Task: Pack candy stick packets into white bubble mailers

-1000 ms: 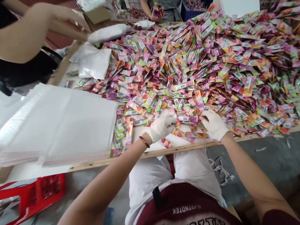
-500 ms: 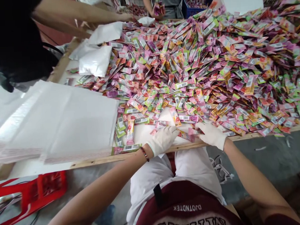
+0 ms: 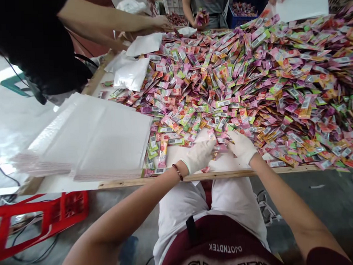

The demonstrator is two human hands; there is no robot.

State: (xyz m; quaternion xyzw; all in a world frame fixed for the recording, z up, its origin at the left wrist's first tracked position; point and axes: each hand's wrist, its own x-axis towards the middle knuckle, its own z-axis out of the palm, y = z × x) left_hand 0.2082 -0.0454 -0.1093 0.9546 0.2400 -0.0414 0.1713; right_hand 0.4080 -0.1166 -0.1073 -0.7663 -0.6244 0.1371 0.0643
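A huge heap of colourful sachets covers the table. My left hand, in a white glove, is closed on a few sachets near the table's front edge. Close beside it my right hand, also gloved, has its fingers curled onto the same small bunch of sachets between the two hands. A white sheet lies under the bunch.
A stack of white padded envelopes lies at the left. Loose white bags rest further back. A person in black reaches over the heap from the left; other people stand at the far end. A red stool is on the floor.
My hands drew a bunch of sachets toward the table's front edge, then came closer together on it. The person in black stretched an arm out over the far heap.
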